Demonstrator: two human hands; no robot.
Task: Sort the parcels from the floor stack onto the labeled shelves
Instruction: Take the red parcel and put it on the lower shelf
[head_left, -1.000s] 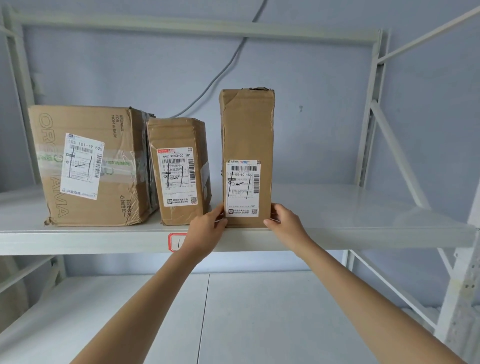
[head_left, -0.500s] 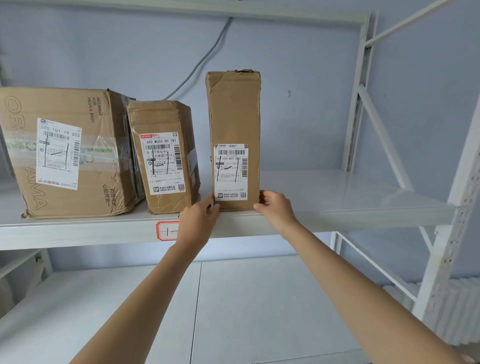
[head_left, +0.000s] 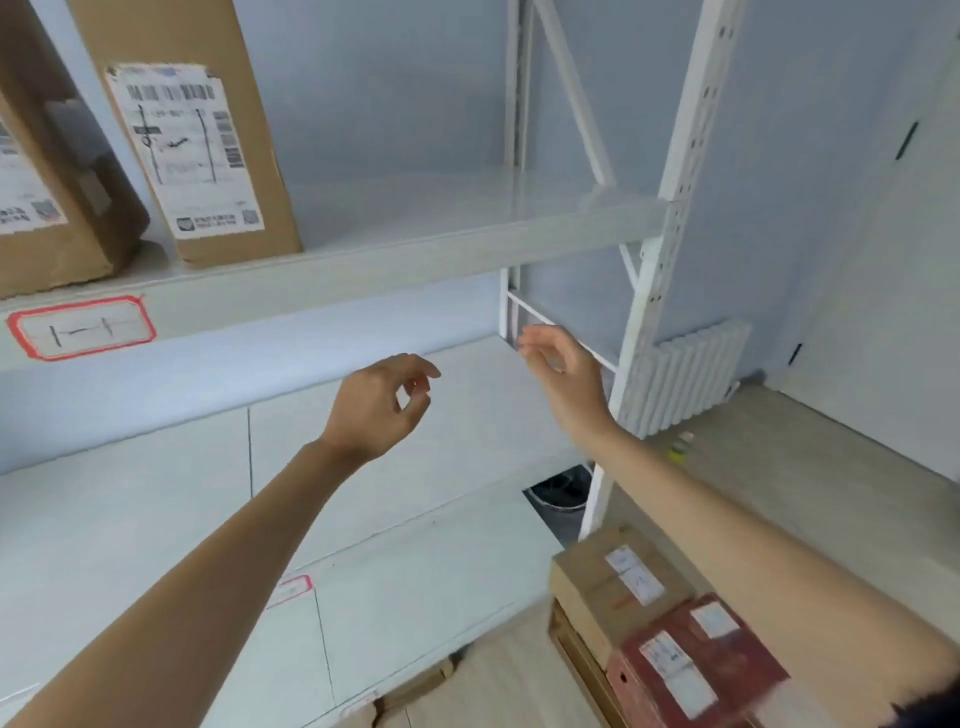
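Both hands, left hand and right hand, apparently empty below tall parcel.

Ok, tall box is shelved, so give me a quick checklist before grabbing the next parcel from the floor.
1. Tall box standing on the shelf: ok.
2. Left hand holding nothing: ok.
3. Right hand holding nothing: ok.
4. Parcels in view on the floor, brown box and red box: ok.
5. Next parcel's label readable: cannot tell, blurred.
6. Free space on the shelf right of the tall box: ok.
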